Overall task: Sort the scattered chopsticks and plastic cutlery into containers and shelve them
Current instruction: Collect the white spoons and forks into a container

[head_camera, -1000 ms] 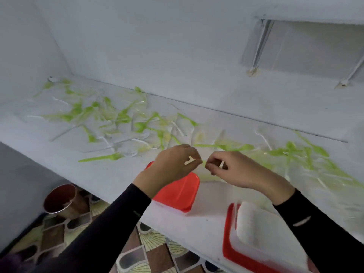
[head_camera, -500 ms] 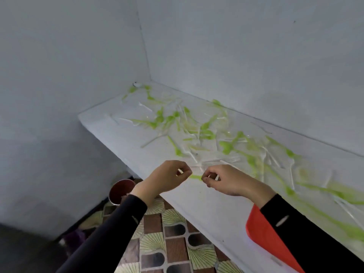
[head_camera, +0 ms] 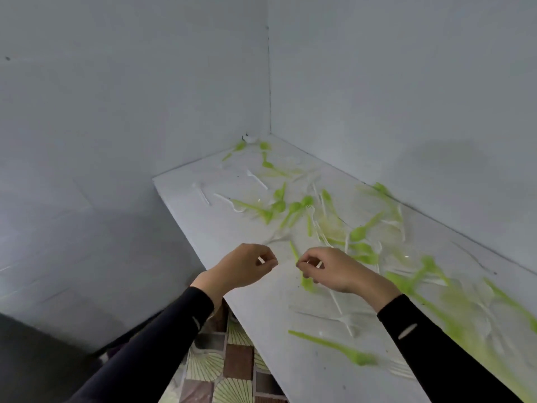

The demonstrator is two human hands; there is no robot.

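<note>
Green and white plastic cutlery lies scattered along a white counter [head_camera: 261, 312] that runs into the wall corner. A green fork [head_camera: 334, 346] and a white fork [head_camera: 344, 318] lie nearest, with a thick green cluster [head_camera: 290, 207] farther back. My left hand [head_camera: 241, 267] hovers over the counter's front edge, thumb meeting curled fingers on a small white sliver. My right hand [head_camera: 334, 270] hovers close beside it in the same pinch, over a green spoon [head_camera: 306, 282]. What the slivers are I cannot tell. No container is in view.
Grey walls close the counter at the back [head_camera: 406, 112] and on the left [head_camera: 130, 112]. Patterned floor tiles [head_camera: 226, 362] show below the counter's front edge. The cutlery at the far right is blurred.
The view has swung left toward the corner. The red containers and the cup on the floor have left the frame. Both hands keep the same pinching pose close together.
</note>
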